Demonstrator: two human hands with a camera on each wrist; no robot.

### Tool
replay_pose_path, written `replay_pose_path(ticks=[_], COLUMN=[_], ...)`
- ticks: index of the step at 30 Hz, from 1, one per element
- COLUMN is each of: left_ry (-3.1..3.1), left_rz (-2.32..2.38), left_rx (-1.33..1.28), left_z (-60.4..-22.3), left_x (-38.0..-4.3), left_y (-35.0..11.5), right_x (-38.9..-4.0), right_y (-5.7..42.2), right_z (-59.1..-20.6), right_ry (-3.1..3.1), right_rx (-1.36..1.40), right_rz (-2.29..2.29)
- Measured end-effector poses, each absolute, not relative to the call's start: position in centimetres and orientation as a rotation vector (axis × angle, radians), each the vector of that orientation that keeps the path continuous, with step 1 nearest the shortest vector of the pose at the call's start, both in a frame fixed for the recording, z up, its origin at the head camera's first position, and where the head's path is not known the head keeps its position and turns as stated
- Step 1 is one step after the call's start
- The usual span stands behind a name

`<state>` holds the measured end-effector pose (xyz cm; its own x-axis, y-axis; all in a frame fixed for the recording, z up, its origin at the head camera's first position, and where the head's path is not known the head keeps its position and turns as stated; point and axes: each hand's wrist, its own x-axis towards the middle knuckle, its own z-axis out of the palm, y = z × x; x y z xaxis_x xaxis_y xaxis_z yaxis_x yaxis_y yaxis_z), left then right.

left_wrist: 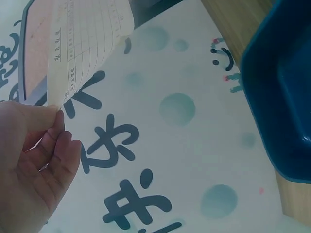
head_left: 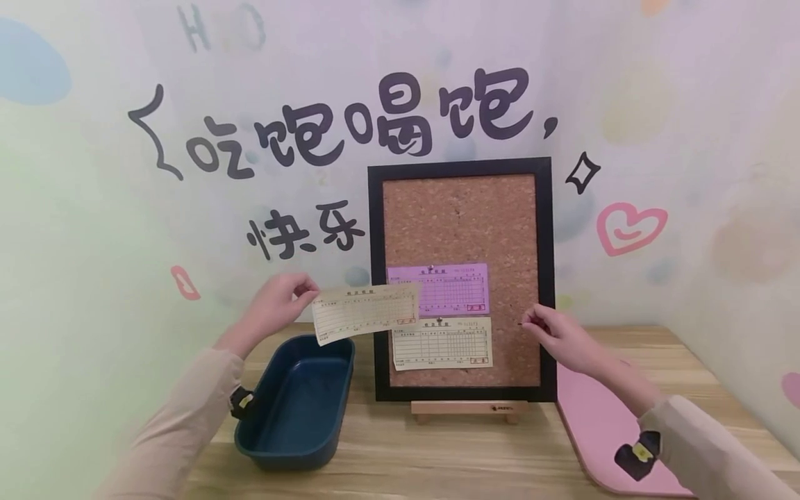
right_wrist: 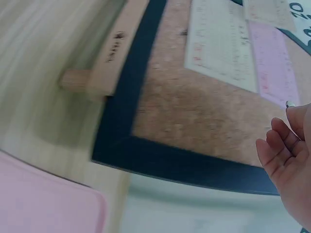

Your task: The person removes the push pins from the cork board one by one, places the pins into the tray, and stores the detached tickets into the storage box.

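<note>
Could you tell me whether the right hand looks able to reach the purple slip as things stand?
Probably yes: in the head view, only bare cork shows between the right hand and the purple slip, though that hand pinches a small pin.

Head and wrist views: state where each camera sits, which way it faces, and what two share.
Head: head-worn, facing forward and down at the corkboard; left hand, right hand and both sleeves show.
Left wrist: worn there, looking at the held cream slip and blue tub; the left hand shows.
Right wrist: worn there, looking at the corkboard's lower right corner; the right hand shows.
Head and right wrist share the purple slip.
</note>
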<state>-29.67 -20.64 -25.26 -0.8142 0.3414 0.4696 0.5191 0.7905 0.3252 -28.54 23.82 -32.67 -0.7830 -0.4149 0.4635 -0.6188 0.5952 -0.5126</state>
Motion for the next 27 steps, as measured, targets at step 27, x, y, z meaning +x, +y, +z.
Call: replay_pose_path(ticks=[27], left_ry=[-2.618], left_rz=[-0.661], left_rx=[-0.488], left_z=[-30.0], left_x=[-26.8], left_y=[-26.4], right_x=[-25.4], right_y=[28.1], right_z=[-39.8], right_ry=[-2.575], right_rx=[0.747], right_rz=[1.011])
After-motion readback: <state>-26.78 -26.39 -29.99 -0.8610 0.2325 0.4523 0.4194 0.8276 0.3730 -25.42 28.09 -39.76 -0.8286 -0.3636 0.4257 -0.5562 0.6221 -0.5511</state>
